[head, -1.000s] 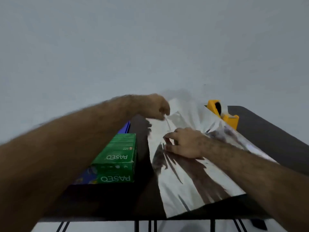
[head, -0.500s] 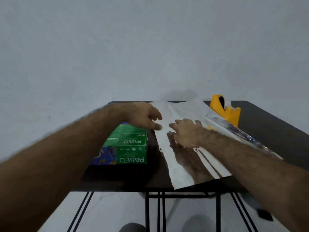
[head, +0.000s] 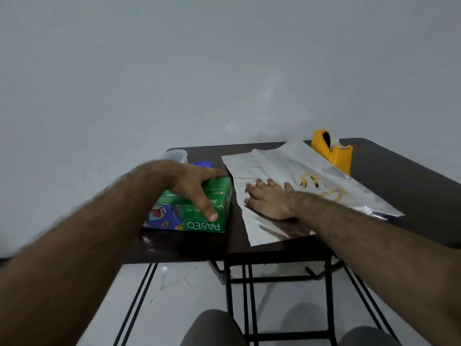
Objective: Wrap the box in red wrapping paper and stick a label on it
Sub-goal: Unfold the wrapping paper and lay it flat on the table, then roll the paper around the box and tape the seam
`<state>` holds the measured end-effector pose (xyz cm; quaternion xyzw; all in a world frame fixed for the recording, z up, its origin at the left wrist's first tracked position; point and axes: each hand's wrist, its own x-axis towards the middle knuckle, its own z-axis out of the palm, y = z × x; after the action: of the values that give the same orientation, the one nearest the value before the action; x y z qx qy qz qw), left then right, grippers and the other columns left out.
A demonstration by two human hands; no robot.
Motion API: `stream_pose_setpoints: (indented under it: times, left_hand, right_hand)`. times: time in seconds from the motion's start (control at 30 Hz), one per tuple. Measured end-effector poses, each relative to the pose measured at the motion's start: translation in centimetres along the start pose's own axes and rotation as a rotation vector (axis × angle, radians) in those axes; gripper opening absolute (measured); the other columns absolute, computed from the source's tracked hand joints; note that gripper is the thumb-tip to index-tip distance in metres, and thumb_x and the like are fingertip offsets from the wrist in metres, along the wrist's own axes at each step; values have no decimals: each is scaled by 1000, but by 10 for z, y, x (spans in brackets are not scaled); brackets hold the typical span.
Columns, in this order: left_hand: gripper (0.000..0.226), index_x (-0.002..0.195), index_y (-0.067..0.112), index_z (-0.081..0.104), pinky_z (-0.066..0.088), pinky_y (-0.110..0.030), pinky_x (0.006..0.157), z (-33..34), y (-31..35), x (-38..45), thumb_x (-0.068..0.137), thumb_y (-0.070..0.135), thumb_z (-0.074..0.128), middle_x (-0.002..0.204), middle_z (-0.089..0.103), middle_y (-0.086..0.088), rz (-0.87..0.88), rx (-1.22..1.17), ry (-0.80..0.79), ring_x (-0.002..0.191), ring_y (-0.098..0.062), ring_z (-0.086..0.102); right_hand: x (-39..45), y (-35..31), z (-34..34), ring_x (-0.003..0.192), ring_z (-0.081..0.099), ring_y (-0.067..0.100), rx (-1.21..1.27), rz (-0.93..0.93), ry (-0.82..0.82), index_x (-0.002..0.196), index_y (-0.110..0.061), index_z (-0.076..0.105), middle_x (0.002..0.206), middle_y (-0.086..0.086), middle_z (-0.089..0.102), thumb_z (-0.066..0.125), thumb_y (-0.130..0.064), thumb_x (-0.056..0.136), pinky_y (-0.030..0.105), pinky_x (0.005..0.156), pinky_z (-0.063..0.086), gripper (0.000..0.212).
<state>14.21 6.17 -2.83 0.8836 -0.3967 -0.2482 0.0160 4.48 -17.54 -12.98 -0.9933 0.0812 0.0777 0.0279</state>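
The left hand (head: 192, 186) grasps the green PASEO box (head: 212, 211) from above, thumb down its near face and fingers over the far top edge. The box sits on the dark table (head: 399, 186), left of the wrapping paper (head: 274, 166), which lies silver side up. The right hand (head: 268, 201) rests flat and relaxed on the paper, fingers straight. A yellow tape dispenser (head: 333, 152) stands at the far right, touching the sheet's far edge

Box (head: 199, 211) at table's (head: 399, 186) left, wrapping paper (head: 274, 166) just right of it, tape dispenser (head: 333, 152) behind the paper.
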Motion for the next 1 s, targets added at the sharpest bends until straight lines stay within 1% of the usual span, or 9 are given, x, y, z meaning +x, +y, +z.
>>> stream_pose_setpoints:
  times: [0.13,0.33,0.43,0.5,0.6,0.73,0.83,0.9,1.0]
  left_hand:
    - [129,163,39,23,54,-40,102,-2,-3,-5,60,50,102,124,61,14,-30,4,39,112,-10,63]
    - [140,163,30,30,55,-41,104,-15,-3,-12,43,72,91,127,64,13,5,14,186,114,-13,66]
    - [138,163,29,30,55,-41,104,-24,1,-13,45,70,88,129,65,12,39,-13,242,113,-12,67]
    - [136,164,29,32,56,-41,102,-29,6,-12,46,70,86,125,67,13,58,-14,269,110,-10,67]
    - [135,165,28,31,56,-42,102,-33,12,-4,49,71,84,124,67,13,76,-29,310,108,-10,69]
    - [141,169,29,23,52,-44,108,-41,35,20,50,78,80,142,57,6,81,3,416,120,-19,61]
    - [139,169,32,20,54,-46,106,-45,57,46,54,80,81,143,56,6,84,-6,438,118,-20,62]
    - [138,169,32,21,54,-47,105,-48,77,66,55,81,81,142,58,5,95,11,454,117,-21,63]
    - [134,168,29,25,54,-48,106,-52,104,98,58,81,82,144,60,2,118,29,479,120,-24,62]
  right_hand:
    - [9,-19,1,163,-5,31,22,28,19,167,-38,2,177,0,-8,16,-73,102,69,124,0,75]
    - [13,-49,-1,163,-2,34,85,40,50,168,-33,4,178,2,-3,16,-73,102,71,123,-2,78]
    - [10,-52,-16,158,23,34,64,48,119,163,-26,26,173,8,23,18,-66,106,71,123,5,71]
    - [3,-45,-26,153,33,33,-8,81,56,160,-25,34,168,8,33,19,-66,106,71,121,9,69]
    - [-15,-31,-35,153,33,34,-65,133,-45,162,-25,29,170,7,29,21,-68,104,66,119,20,73]
    - [-30,11,-48,144,45,30,98,113,33,161,-17,32,164,8,41,43,-41,107,50,116,35,59]
    - [-30,56,-61,148,40,31,444,154,135,167,-16,23,172,9,27,57,-19,102,38,107,43,73]
    - [-36,82,-65,141,43,33,498,212,137,166,-15,24,173,9,24,66,-25,98,38,99,43,80]
    - [-50,104,-60,154,33,30,264,216,-18,168,-13,20,174,6,22,73,-57,93,38,117,38,102]
